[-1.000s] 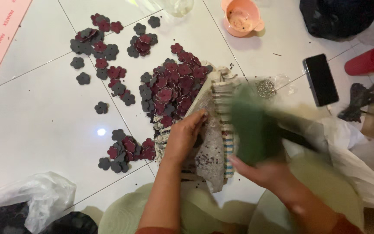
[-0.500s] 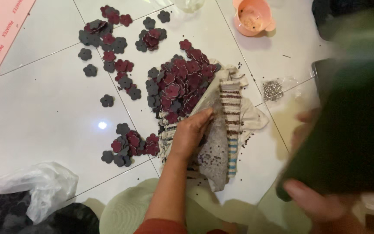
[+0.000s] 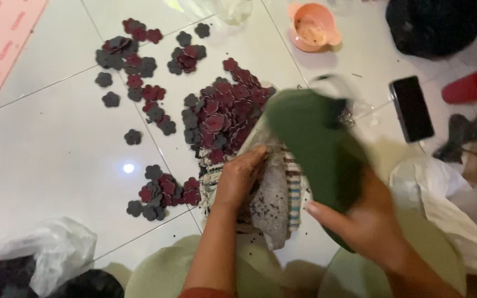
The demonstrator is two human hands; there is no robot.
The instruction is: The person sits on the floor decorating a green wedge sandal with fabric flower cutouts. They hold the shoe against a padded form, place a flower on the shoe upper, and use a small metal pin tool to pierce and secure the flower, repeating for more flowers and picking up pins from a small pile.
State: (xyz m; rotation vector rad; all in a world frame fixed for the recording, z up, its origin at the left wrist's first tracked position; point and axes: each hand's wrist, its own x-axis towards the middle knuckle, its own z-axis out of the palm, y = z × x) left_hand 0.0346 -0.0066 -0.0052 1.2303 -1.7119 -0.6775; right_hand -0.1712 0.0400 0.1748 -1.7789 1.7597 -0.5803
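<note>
My left hand (image 3: 238, 179) presses down on a striped, dusty cloth (image 3: 274, 198) spread on the white tiled floor. My right hand (image 3: 362, 221) grips a dark green sheet (image 3: 316, 146), blurred with motion, held over the cloth's right side. Just beyond the cloth lies a heap of small dark red and grey flower-shaped cutouts (image 3: 224, 113). More such cutouts lie scattered to the left (image 3: 133, 60), and a small cluster (image 3: 164, 190) sits beside my left wrist.
A pink bowl (image 3: 311, 26) stands at the back. A black phone (image 3: 411, 107) lies at the right, near a red object (image 3: 473, 85) and a black bag (image 3: 437, 25). White plastic bags sit at lower left (image 3: 34, 251) and right (image 3: 448, 204).
My right hand has swung the green sheet from far right back over the cloth. My left hand has stayed on the cloth.
</note>
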